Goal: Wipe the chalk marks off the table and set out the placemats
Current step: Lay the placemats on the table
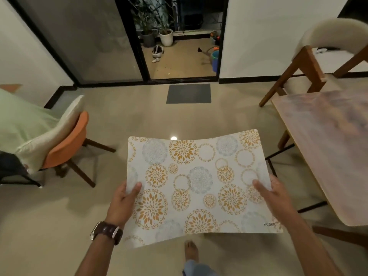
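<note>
I held one placemat (pixel 196 188) flat in the air above the floor, just left of the bench (pixel 326 148), not touching it. My left hand (pixel 121 202) and right hand (pixel 275 198) each gripped a side edge, thumbs on top. The mat was white, printed with orange and grey-blue floral circles. Two potted plants (pixel 159 34) stood beyond the doorway.

White placemat (pixel 199 188) with orange and grey-blue floral circles; orange chair (pixel 67 144); dark grey doormat (pixel 188 93).
</note>
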